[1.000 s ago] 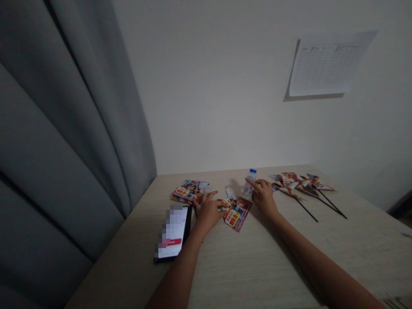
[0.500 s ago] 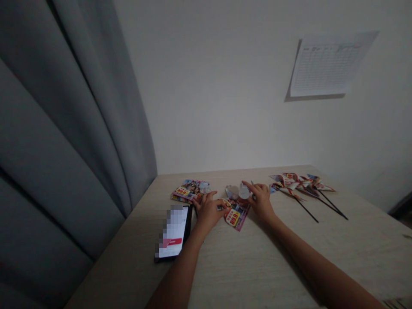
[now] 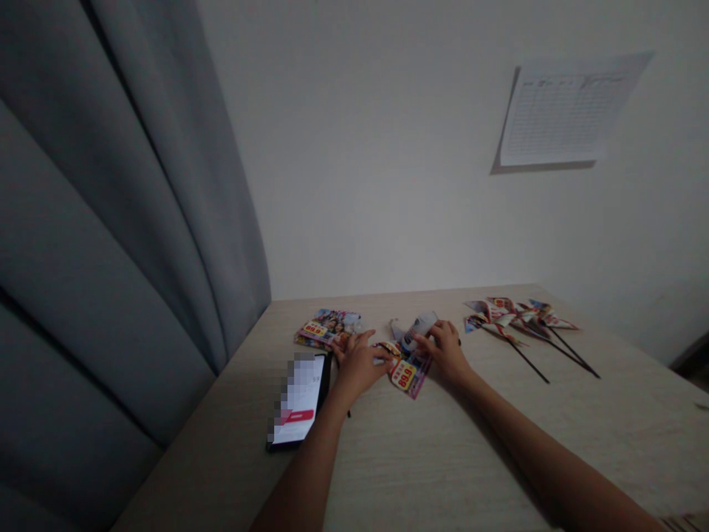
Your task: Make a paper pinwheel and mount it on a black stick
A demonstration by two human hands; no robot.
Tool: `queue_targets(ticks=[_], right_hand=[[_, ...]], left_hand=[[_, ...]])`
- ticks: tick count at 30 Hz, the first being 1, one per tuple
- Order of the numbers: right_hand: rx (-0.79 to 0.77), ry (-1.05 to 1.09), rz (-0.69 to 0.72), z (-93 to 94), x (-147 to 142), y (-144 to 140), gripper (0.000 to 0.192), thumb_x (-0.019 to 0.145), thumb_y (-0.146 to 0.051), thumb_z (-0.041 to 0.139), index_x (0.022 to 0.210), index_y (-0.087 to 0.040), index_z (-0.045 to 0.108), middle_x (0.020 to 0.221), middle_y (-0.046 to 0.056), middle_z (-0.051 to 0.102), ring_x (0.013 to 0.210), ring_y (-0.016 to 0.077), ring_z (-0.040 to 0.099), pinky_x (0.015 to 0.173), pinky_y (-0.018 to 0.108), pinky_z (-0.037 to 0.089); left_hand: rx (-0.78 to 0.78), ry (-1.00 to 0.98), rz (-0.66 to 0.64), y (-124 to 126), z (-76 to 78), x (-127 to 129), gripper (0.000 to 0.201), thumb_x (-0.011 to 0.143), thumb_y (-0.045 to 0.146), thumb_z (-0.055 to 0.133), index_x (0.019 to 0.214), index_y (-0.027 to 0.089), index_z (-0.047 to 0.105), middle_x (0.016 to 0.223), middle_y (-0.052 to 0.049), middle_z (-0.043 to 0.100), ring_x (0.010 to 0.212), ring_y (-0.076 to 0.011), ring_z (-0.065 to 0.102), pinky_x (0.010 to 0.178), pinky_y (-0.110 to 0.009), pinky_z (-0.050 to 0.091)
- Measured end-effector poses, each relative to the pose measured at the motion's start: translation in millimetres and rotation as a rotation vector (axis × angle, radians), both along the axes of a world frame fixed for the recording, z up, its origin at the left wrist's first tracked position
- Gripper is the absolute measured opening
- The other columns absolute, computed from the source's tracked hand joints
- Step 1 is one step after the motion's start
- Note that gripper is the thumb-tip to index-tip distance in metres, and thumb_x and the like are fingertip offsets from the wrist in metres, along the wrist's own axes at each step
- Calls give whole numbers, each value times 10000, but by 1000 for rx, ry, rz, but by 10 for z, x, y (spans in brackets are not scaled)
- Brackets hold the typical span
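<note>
Right hand (image 3: 446,353) grips the tilted glue bottle (image 3: 416,330) over the flyer (image 3: 408,367); left hand (image 3: 357,362) pins it flat, fingers spread, phone (image 3: 299,399) and finished pinwheels (image 3: 512,316) flanking.

We can read only "89.9" on the yellow price tag of the printed flyer (image 3: 408,367) just right of the phone (image 3: 299,399); the wall sheet's (image 3: 559,118) print is too small to read.
</note>
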State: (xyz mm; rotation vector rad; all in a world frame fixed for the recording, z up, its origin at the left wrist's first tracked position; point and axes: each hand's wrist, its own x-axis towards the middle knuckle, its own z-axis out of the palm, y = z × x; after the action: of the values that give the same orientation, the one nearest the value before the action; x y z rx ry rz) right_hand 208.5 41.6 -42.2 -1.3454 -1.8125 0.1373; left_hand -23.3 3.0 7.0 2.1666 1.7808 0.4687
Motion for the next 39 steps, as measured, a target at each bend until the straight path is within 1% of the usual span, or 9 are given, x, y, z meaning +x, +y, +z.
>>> queue_targets(ticks=[8,14,20,24,26,28,32,35,39], right_hand=[[-20,-91,88,79,-101,-84,275,986,-440,560,873,-246,719,972,76,688,1090,278,589,1131,573,325],[-1,-215,79,145,-213,-104,307,980,-474,580,840,-230,704,959,81,700,1113,279,585,1147,630,270],[-7,-246,89,135,-275,-82,317,997,-497,529,986,-234,705,913,77,715,1115,290,588,1141,682,233],[-20,-213,97,94,-261,-84,320,985,-513,538,996,-238,702,909,66,715,1110,281,588,1152,682,220],[-32,-162,98,61,-239,-81,329,968,-537,557,946,-241,698,896,52,704,1071,270,598,1149,665,248],[-52,-79,88,25,-207,-70,358,943,-564,577,851,-235,685,876,45,685,1000,258,610,1119,627,324],[-119,214,68,-24,-142,-33,464,877,-642,603,702,-214,645,807,56,658,866,251,618,921,488,509],[-216,513,117,-20,-120,-24,489,804,-690,664,772,-202,680,781,53,677,770,241,634,740,403,561],[-353,827,192,34,-112,-54,531,734,-691,749,903,-189,705,770,51,707,676,245,675,635,407,590]], left_hand=[[5,10,4,0,9,0,149,849,488,735,971,444,808,1593,28,458,1518,-362,252,1148,-795,-47],[3,0,8,2,24,-13,155,845,476,743,974,428,814,1593,22,460,1516,-379,254,1156,-795,-28],[5,10,16,6,33,-28,147,840,472,747,972,459,810,1594,27,463,1515,-403,254,1129,-830,5],[-24,23,11,2,46,-32,169,843,481,737,995,461,808,1609,27,442,1525,-402,228,1138,-816,-11],[-42,32,15,0,55,-27,179,840,481,737,1003,459,806,1612,30,436,1528,-400,221,1144,-809,-10],[-48,38,22,-2,60,-21,180,840,481,736,1004,460,805,1610,28,439,1525,-399,229,1140,-813,-15],[-46,27,23,1,49,-19,175,835,490,737,990,451,810,1604,19,447,1530,-392,222,1142,-808,-33],[-40,17,17,6,29,-26,157,837,491,736,966,445,813,1596,21,458,1525,-383,241,1142,-805,-37],[-36,14,14,6,19,-35,162,846,479,728,979,440,812,1601,22,450,1521,-386,247,1145,-802,-28]])
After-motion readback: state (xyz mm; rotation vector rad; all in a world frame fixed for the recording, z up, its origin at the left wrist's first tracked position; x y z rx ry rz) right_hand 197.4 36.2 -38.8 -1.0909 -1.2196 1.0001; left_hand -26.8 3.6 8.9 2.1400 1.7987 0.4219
